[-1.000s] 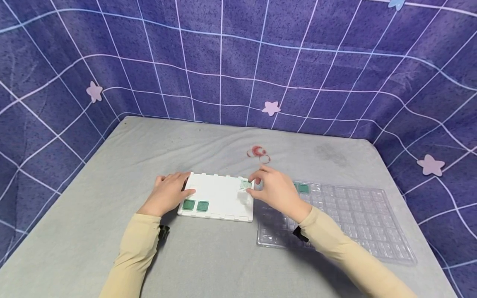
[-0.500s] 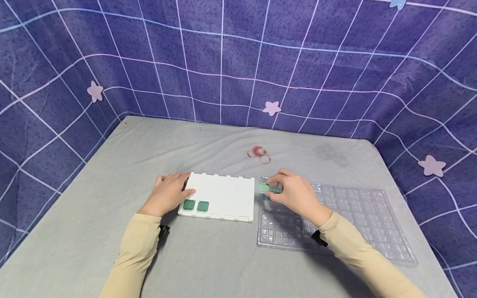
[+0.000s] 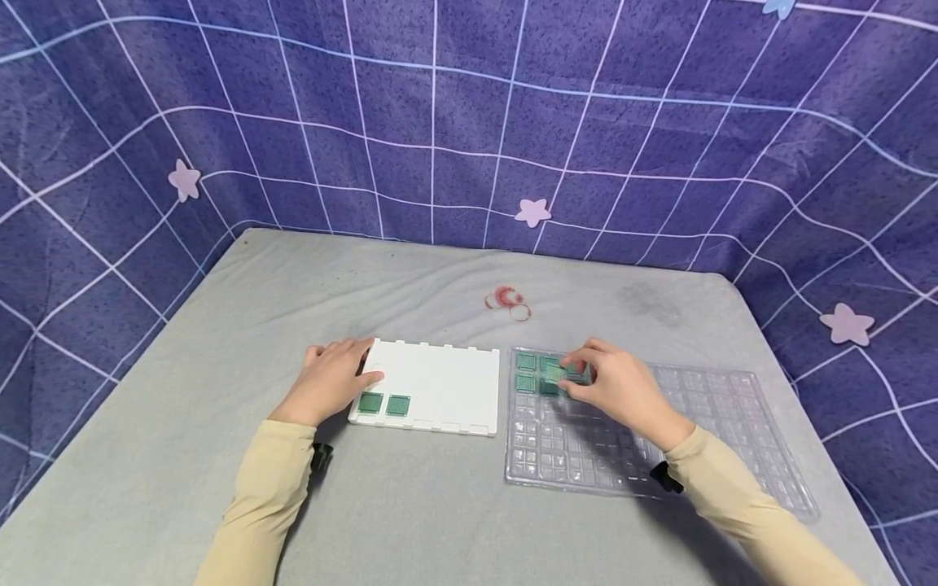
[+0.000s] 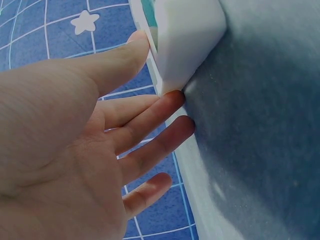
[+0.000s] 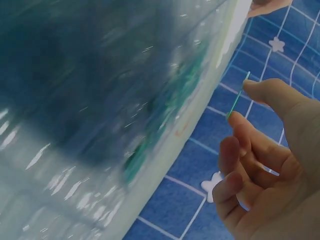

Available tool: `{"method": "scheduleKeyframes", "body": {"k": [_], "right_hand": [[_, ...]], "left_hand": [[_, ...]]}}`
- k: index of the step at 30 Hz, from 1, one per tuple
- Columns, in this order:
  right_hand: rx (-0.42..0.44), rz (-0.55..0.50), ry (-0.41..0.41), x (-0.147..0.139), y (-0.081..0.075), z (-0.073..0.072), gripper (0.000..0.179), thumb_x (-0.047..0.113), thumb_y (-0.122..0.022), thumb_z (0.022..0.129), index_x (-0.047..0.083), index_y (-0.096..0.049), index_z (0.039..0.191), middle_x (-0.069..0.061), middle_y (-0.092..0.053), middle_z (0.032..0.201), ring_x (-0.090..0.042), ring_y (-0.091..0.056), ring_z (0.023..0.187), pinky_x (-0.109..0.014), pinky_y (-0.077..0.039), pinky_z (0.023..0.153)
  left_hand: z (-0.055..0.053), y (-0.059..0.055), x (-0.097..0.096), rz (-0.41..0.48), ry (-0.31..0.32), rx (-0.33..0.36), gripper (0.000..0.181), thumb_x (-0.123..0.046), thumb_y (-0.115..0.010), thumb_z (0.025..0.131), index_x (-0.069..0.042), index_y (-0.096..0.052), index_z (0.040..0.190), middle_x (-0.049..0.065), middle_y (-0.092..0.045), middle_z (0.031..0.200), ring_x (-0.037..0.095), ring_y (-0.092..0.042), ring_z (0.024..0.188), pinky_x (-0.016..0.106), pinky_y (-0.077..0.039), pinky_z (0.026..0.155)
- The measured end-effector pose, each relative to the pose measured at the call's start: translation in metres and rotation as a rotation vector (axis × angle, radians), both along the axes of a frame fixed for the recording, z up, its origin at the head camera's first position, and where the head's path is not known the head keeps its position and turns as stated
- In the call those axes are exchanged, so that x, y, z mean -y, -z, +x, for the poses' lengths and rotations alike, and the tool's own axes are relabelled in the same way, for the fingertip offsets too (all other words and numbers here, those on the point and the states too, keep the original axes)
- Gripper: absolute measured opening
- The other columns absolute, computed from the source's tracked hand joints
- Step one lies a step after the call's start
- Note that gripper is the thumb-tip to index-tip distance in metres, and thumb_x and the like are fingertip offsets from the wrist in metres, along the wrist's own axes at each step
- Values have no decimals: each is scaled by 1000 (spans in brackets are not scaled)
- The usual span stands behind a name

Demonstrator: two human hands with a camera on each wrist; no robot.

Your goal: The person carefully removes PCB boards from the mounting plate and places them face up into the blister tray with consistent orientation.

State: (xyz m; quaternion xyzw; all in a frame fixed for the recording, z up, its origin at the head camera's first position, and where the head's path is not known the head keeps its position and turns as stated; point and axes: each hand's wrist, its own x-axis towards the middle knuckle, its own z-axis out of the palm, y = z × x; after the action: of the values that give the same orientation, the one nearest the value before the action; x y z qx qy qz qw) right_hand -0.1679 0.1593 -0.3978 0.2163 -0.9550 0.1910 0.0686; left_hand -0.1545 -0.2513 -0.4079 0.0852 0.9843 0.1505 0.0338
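My right hand (image 3: 623, 387) pinches a small square green circuit board (image 3: 554, 373) by its edges, between thumb and fingertips. It is above the left rear part of a clear plastic tray (image 3: 703, 423); in the right wrist view the pinched circuit board (image 5: 238, 95) shows edge-on. Several similar green boards (image 3: 525, 383) sit in the tray's pockets near and under that hand. My left hand (image 3: 330, 381) holds the left end of a flat white tray (image 3: 447, 387), thumb on top and fingers along its side and corner. Two green boards (image 3: 399, 405) lie at the white tray's front left.
A grey cloth (image 3: 410, 513) covers the table, with red marks (image 3: 509, 299) behind the trays. Purple grid-patterned fabric (image 3: 469, 122) stands around the back and sides. The clear tray's right part has several rows of pockets without boards.
My right hand has moved right with the circuit board, from over the white tray's right end to over the clear tray. The left hand stays put.
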Motion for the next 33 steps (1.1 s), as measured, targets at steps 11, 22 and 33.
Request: {"method": "scheduleKeyframes", "body": {"k": [11, 22, 33], "right_hand": [[-2, 28, -17, -28, 10, -1, 22, 28, -84, 81, 18, -79, 100, 7, -64, 86, -2, -49, 63, -21, -41, 55], [14, 46, -2, -55, 19, 0, 20, 26, -85, 81, 19, -78, 98, 8, -64, 85, -5, -56, 69, -23, -44, 60], [20, 48, -3, -64, 27, -3, 20, 26, -86, 80, 20, -78, 97, 11, -65, 84, -4, -59, 73, -25, -47, 63]], "left_hand": [[0, -1, 0, -3, -1, 1, 62, -32, -64, 100, 1, -47, 150, 27, -54, 147, 47, -52, 133, 60, -31, 103], [0, 0, 0, -6, -2, 10, 62, -32, -63, 100, 1, -47, 150, 27, -53, 148, 47, -51, 134, 61, -31, 103], [0, 2, 1, -5, 2, -7, 62, -32, -65, 100, 1, -48, 149, 26, -55, 147, 47, -53, 133, 60, -31, 103]]}}
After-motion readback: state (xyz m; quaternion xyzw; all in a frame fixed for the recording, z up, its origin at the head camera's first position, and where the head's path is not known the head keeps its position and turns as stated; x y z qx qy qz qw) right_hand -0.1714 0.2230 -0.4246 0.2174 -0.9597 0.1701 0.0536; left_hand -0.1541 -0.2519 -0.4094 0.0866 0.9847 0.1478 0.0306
